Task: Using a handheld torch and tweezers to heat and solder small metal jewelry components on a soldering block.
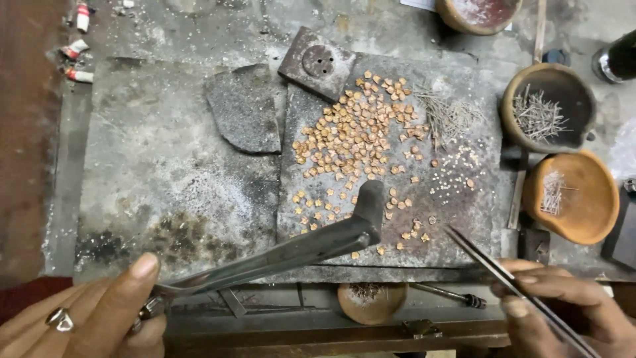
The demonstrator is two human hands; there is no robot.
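Observation:
My left hand (99,315) at the bottom left grips a metal blowpipe torch (311,242) whose bent nozzle rises over a dark stone slab (457,219). Many small copper-coloured star-shaped pieces (354,132) lie spread across the slab. My right hand (563,311) at the bottom right holds long metal tweezers (490,262), with the tips hovering over the slab's lower right, near a few loose star pieces. A bunch of thin wire bits (447,116) and tiny pale beads (457,162) lie on the slab's right side.
Two clay bowls (576,89) (589,202) holding thin wires stand at the right. A third bowl (474,20) sits at the top edge, a small round dish (371,301) at the front edge. A square die block (317,61) and a rounded grey slab (245,109) lie upper middle.

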